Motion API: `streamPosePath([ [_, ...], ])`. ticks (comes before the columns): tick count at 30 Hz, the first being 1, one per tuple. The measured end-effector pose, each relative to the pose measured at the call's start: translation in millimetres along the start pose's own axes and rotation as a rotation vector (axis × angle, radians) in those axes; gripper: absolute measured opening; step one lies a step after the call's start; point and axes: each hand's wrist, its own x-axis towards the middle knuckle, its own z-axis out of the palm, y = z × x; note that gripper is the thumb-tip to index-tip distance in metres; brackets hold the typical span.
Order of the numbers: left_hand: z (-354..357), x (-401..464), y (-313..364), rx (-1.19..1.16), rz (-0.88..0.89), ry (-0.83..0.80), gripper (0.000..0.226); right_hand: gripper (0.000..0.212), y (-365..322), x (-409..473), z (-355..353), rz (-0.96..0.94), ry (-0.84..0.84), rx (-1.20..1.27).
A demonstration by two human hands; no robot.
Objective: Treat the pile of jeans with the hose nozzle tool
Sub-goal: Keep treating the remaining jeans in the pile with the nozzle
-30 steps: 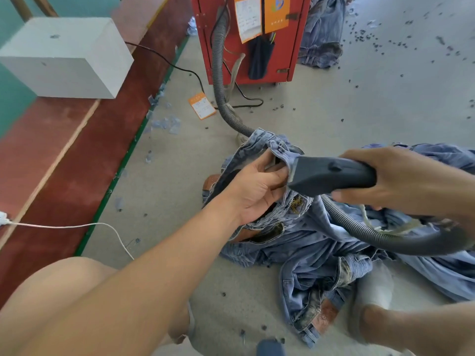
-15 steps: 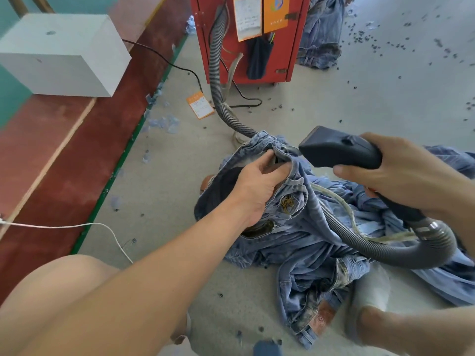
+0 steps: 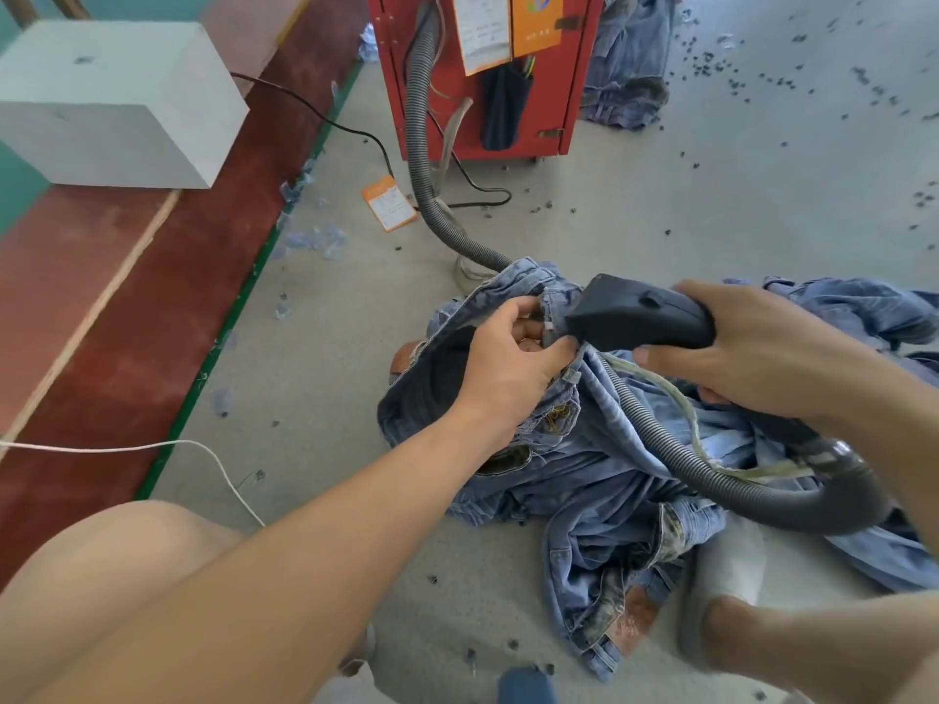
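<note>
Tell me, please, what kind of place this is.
Probably a garment finishing workshop. A pile of blue denim jeans lies on the grey concrete floor, a grey ribbed hose runs from a red metal machine cabinet, and small dark scraps litter the floor.

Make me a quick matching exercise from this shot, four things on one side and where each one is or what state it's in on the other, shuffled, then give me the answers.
Things:
1. hose nozzle tool
2. jeans waistband
3. orange tag
4. white block

Places or states:
A. lying flat on the grey floor by the red machine
B. sitting on the red ledge
C. gripped in the right hand
D. pinched in the left hand

Pairs: 1-C, 2-D, 3-A, 4-B
</note>
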Motion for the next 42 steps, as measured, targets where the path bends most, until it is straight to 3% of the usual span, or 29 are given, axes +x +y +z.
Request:
streamPosePath([
  [8,-8.8,0.8,-3.0,0.098,0.023,-0.046,0.053,0.021,7.0,14.9,-8.9,0.083,0.132,0.242],
  [14,-12.3,-3.5,-3.1,0.081,0.036,-0.122,0.051,0.016,0.4,4.2,-2.5,-0.009,-0.096,0.091],
  [21,-13.2,-8.5,-5.1,0.088,0.032,-0.134,0.059,0.019,1.2,17.2,-9.4,0.105,0.139,0.268],
  [27,-18.6,-9.9,-4.2,0.098,0.029,-0.152,0.061,0.015,-4.5,3.6,-9.2,-0.019,-0.223,0.110],
  [33,-17.5,-14.1,-5.3,0.139,0.068,-0.207,0.064,0.015,-1.5,18.2,-7.3,0.032,-0.063,0.186],
  [36,-22.8,-11.4,-3.5,0.148,0.073,-0.189,0.063,0.018,3.4,13.4,-24.5,0.030,-0.171,0.207],
  [39,-25.0,-10.9,-2.1,0.211,0.099,-0.168,0.064,0.017,1.6,7.1,-25.4,0.010,-0.288,0.072],
  [42,-23.1,-14.3,-2.8,0.261,0.148,-0.183,0.059,0.011,-7.9,5.3,-9.1,-0.022,-0.273,0.033],
])
